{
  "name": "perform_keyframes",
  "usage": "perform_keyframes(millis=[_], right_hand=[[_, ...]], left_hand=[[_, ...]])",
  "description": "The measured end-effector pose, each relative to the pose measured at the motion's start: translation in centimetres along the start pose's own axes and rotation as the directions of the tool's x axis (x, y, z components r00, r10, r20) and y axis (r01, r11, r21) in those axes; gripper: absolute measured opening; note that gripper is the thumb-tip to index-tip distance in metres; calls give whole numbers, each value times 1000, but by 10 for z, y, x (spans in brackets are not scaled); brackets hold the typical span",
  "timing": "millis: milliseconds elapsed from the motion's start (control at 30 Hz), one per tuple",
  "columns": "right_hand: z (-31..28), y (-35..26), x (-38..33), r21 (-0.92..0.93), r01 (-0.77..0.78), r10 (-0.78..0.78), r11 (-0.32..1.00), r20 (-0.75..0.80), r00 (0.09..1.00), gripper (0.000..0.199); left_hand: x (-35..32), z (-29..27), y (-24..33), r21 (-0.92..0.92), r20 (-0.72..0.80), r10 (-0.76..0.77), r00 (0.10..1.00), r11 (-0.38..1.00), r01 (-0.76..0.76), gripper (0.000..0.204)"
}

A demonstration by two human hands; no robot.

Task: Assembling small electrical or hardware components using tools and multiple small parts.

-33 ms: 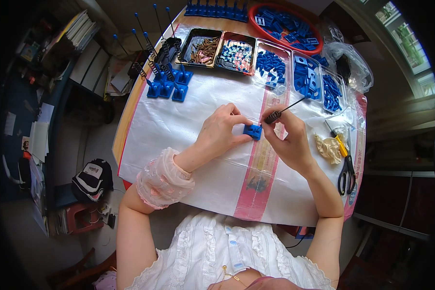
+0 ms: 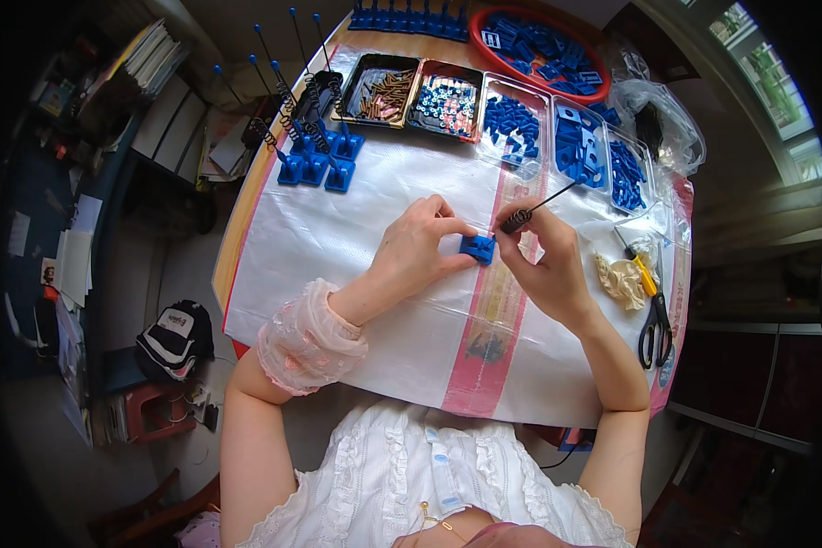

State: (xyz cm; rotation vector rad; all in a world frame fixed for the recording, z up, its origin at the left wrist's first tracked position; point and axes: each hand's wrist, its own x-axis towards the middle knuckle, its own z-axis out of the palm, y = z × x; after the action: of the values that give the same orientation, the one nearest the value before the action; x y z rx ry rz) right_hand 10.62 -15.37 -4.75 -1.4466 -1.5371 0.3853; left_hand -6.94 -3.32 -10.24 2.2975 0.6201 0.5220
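Note:
A small blue plastic base (image 2: 478,249) lies on the sheet in front of me. My left hand (image 2: 420,241) pinches it from the left, thumb and fingertips on its edges. In my right hand (image 2: 550,265) is a black coil spring on a thin rod (image 2: 518,220), gripped between thumb and fingers. The rod slants up to the right and ends in a blue tip. The spring's lower end comes close to the base's right side; whether they touch I cannot tell. At the back left, several blue bases with upright springs and rods (image 2: 312,166) stand grouped.
Along the back are trays of brass-coloured screws (image 2: 388,93), small nuts (image 2: 446,105) and blue parts (image 2: 513,123). Behind them sits a red basin (image 2: 603,91) of blue pieces. Black-handled scissors (image 2: 655,336) and a yellow-handled tool (image 2: 647,277) lie at the right edge.

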Motion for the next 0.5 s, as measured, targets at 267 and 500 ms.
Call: perform_keyframes(millis=[267,500], right_hand=[[-2,2,1,-38,-7,6,999,-29,1000,18],[1,4,0,-10,-4,4,1000,-29,1000,18]], left_hand=[[1,1,-1,-1,-2,11,1000,1000,-11,35],[0,-1,2,0,-3,1,1000,1000,-1,36]])
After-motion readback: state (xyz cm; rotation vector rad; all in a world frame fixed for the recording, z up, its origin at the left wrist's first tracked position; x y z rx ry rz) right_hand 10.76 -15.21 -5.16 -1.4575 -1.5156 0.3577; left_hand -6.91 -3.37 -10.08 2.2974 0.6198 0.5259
